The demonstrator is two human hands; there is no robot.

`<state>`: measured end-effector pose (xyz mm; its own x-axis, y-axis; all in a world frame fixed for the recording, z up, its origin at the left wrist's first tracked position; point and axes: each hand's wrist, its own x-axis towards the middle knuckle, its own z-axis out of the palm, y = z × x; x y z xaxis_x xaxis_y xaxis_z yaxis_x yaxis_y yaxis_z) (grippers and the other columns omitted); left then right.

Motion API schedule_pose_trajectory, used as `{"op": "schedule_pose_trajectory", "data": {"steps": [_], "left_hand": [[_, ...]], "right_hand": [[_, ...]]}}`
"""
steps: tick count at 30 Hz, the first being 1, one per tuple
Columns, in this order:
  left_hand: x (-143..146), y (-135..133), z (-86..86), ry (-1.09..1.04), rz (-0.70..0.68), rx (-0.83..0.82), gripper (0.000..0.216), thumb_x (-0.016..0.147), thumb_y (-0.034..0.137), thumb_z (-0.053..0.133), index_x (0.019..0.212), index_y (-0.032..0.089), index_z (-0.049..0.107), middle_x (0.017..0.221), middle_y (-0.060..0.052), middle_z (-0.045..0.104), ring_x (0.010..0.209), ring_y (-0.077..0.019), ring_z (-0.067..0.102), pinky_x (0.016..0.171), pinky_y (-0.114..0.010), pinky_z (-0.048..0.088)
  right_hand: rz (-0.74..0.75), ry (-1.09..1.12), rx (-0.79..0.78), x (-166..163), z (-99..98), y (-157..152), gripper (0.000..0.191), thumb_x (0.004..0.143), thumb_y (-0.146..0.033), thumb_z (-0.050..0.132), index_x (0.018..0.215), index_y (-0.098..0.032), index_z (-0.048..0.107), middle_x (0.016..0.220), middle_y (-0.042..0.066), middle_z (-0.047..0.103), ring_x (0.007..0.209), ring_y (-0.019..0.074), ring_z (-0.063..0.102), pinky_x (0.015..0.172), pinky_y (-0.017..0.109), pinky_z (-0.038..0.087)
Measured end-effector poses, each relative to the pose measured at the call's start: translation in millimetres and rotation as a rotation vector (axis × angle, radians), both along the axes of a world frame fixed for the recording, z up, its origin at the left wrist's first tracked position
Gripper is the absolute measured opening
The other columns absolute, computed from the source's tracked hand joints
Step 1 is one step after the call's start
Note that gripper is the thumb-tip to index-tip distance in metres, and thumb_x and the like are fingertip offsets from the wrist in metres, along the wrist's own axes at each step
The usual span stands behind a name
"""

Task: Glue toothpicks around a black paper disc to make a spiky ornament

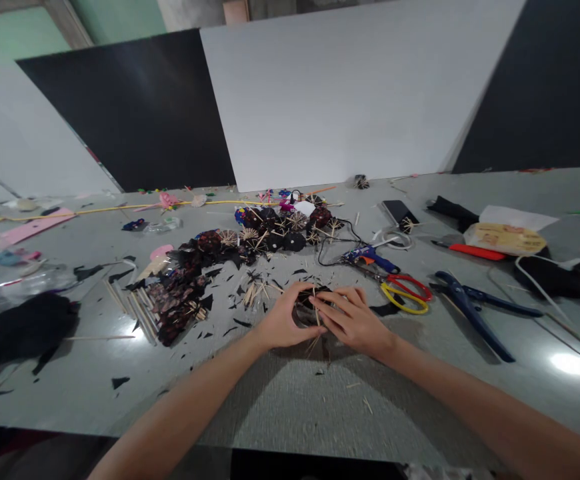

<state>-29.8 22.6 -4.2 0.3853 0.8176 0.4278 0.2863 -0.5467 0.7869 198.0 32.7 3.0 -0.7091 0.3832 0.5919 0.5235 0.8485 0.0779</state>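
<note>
Both my hands meet at the middle of the grey table (280,400). My left hand (284,319) is curled around a small dark round piece with thin wooden sticks (308,312) poking out of it. My right hand (354,319) lies over the same piece from the right, fingers pressed on its top. Most of the piece is hidden under my fingers. A few loose sticks (256,292) lie just left of my hands.
A heap of dark fabric pieces and stick-spoked rounds (250,241) lies behind my hands. To the right are a glue gun (367,257), red-and-yellow scissors (406,292), blue pliers (470,310) and a phone (400,212). Black and white boards (330,93) stand at the back.
</note>
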Motion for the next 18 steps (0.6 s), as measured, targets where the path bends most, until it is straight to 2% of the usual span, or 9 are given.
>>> {"op": "schedule_pose_trajectory", "data": {"steps": [6,14,18], "left_hand": [[0.0,-0.5,-2.6,-0.007,0.03,-0.014,0.08,0.074,0.039,0.087,0.141,0.023,0.046,0.14,-0.015,0.055,0.129,-0.0337,0.057,0.107,-0.053,0.05],[-0.2,0.5,-1.1,-0.001,0.008,0.028,0.08,0.075,0.042,0.086,0.141,0.024,0.045,0.14,-0.014,0.054,0.13,-0.0329,0.055,0.113,-0.056,0.046],[0.2,1.1,-0.6,-0.003,0.0,0.042,0.08,0.075,0.043,0.086,0.142,0.025,0.045,0.14,-0.014,0.053,0.13,-0.0325,0.055,0.112,-0.055,0.046]], "right_hand": [[0.02,-0.001,0.016,1.1,-4.3,1.1,0.044,0.102,-0.023,0.056,0.146,-0.018,0.059,0.13,0.014,0.07,0.115,0.0278,0.06,0.099,0.047,0.049],[0.03,-0.005,0.014,0.7,-3.3,1.0,0.045,0.103,-0.021,0.054,0.147,-0.014,0.057,0.13,0.015,0.07,0.117,0.0283,0.06,0.1,0.047,0.049],[0.005,-0.002,0.011,0.0,-3.2,0.5,0.042,0.104,-0.023,0.053,0.145,-0.018,0.059,0.129,0.014,0.071,0.113,0.0278,0.061,0.097,0.046,0.049]]}}
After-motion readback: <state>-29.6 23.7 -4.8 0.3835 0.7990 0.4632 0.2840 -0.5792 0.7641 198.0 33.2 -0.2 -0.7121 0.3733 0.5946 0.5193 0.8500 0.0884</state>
